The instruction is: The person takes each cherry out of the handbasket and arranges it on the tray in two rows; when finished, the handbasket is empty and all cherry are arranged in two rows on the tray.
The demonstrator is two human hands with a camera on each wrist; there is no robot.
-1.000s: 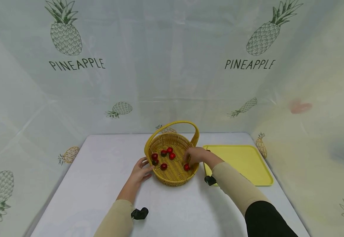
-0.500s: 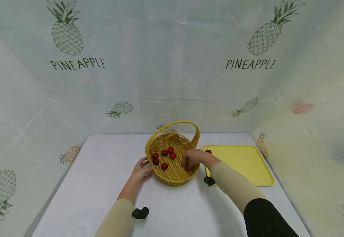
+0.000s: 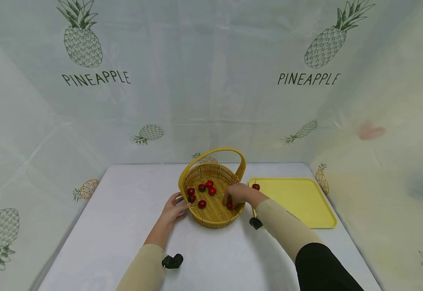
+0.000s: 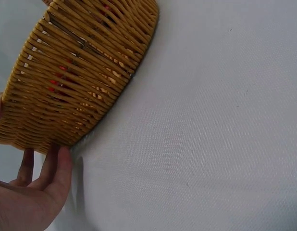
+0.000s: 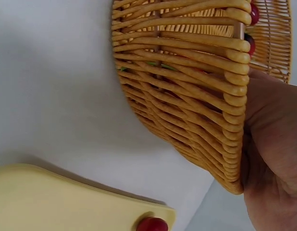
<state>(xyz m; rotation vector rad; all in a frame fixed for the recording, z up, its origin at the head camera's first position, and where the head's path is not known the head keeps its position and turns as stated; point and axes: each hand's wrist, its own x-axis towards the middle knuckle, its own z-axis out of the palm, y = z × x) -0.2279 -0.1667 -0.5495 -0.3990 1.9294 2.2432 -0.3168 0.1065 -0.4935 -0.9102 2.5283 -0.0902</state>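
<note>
A round yellow wicker basket (image 3: 216, 221) with a tall arched handle stands tilted on the white table. Several dark red cherries (image 3: 202, 204) are scattered inside it. My left hand (image 3: 172, 209) holds the basket at its left side, thumb at the rim and fingers spread along the outer wall; the left wrist view shows those fingers under the woven side (image 4: 67, 77). My right hand (image 3: 237, 193) reaches over the right rim, its fingers curled down at a red cherry (image 3: 229, 205). In the right wrist view the basket wall (image 5: 187, 96) hides those fingertips.
A yellow tray (image 3: 295, 202) lies right of the basket, partly under the right forearm. One cherry (image 3: 256, 186) sits at the tray's upper left corner. Small black cameras are worn on both wrists. A pineapple-printed curtain (image 3: 211, 89) hangs behind the table.
My right fingers have closed further over the cherry at the basket's right side, covering more of it, and the right forearm has shifted slightly left. The left hand and basket stay nearly still.
</note>
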